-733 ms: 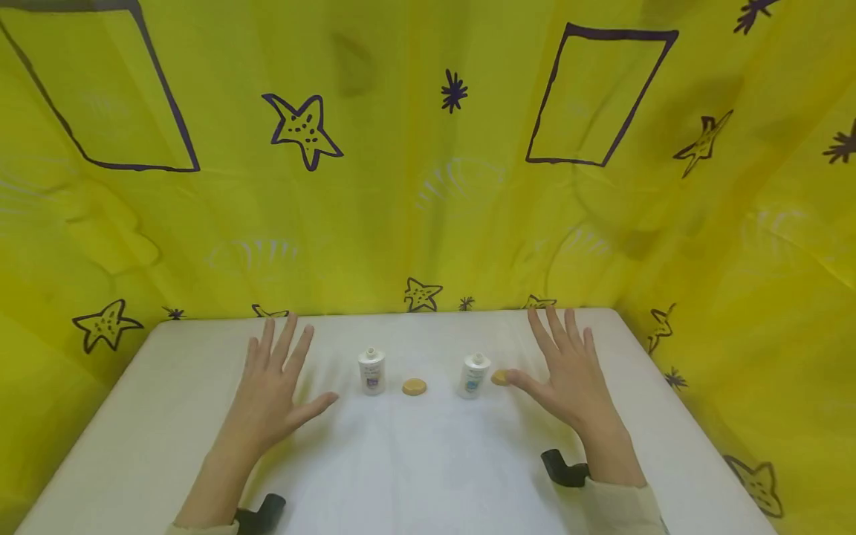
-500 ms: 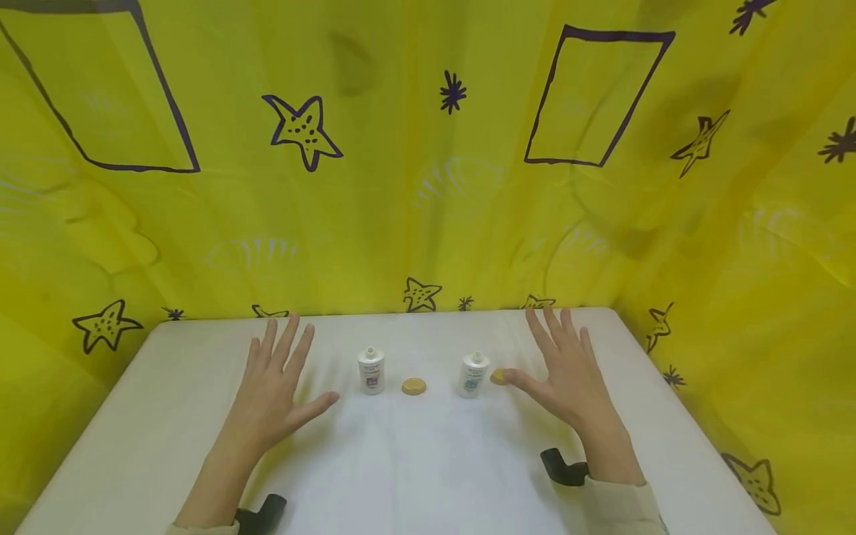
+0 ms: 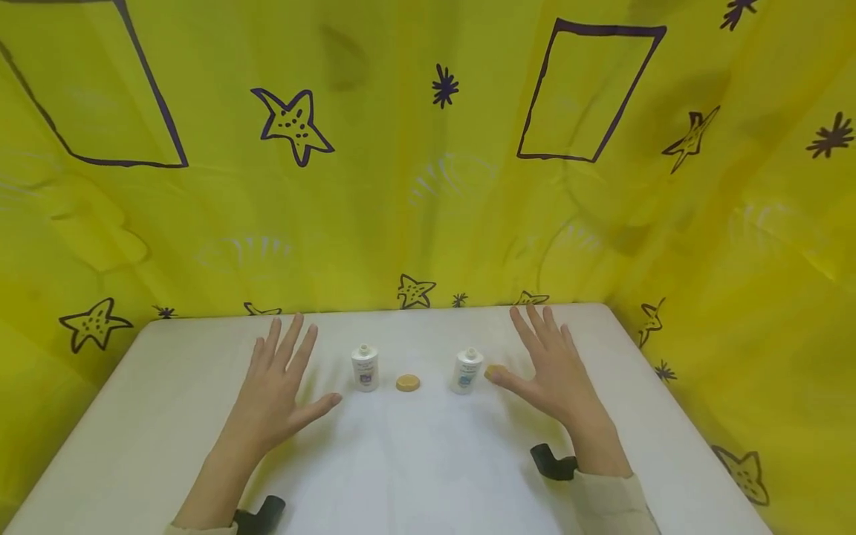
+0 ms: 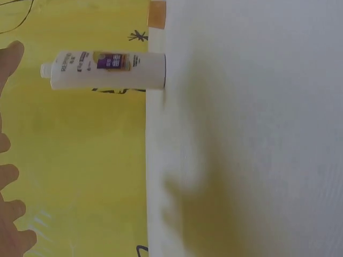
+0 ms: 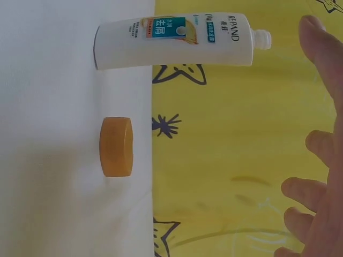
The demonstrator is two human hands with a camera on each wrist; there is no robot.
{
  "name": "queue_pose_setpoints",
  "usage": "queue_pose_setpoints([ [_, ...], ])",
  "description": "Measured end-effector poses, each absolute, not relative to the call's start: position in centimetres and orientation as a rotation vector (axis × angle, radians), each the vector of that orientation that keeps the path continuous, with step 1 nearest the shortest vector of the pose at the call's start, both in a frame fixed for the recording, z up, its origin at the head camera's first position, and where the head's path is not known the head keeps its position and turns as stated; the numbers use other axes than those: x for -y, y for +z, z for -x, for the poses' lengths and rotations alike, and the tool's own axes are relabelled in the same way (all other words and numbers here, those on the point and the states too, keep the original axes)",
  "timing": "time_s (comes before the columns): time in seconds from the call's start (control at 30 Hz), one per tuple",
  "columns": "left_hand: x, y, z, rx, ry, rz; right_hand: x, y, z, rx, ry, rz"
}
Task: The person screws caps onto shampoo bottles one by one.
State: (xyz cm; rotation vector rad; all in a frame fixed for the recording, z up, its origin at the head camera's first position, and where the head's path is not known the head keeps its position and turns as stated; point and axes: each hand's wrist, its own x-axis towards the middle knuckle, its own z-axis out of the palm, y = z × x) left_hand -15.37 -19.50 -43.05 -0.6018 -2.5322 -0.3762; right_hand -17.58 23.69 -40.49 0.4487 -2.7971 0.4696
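Two white shampoo bottles without caps stand upright on the white table. The left bottle has a purple label patch, and the right bottle a teal one. An orange-gold cap lies between them; a second cap lies just right of the right bottle, partly covered by the right thumb in the head view. My left hand is held over the table left of the left bottle, fingers spread, holding nothing. Spread likewise, my right hand is over the table to the right of the right bottle, also holding nothing.
A yellow curtain with drawn stars and frames hangs behind and beside the white table. Black wrist mounts sit by both wrists. The hands cast shadows on the tabletop.
The head view has shifted slightly, so the bottles, caps and curtain appear a little further left and up. Both hands keep their spread pose; bottles and caps stay in place.
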Motion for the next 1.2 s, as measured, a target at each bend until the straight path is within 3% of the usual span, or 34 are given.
queue_pose_setpoints([
  [0.77,10.5,-42.9,12.3,2.425,-0.564,1.007,-22.8,-43.0,18.3,2.911,0.511,-0.574],
  [1.2,7.6,-43.7,14.2,2.556,-0.916,1.038,-22.2,-43.5,18.2,2.952,0.536,-0.582],
])
